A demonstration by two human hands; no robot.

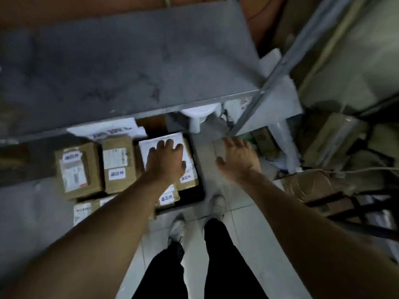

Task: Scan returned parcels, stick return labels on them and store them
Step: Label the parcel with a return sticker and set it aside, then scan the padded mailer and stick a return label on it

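**Left hand on the stored parcel, right hand free**

Head view: your left hand (166, 160) lies flat, fingers spread and fairly straight, on top of the parcel (185, 167) with the big white shipping label. It presses on it; it does not grip it. That parcel sits in the black tray (197, 190) on the floor, under the front edge of the grey shelf (129, 67), straight ahead of your feet. Its long axis runs away from you, toward the shelf, with the small return label (186, 178) at its near end. Your right hand (237, 160) hovers open and holds nothing, just right of the tray, over bare floor. The left hand is therefore the nearer one. More labelled parcels (78, 171) stand just left, side by side. By my reading, storing this one is nearly done.
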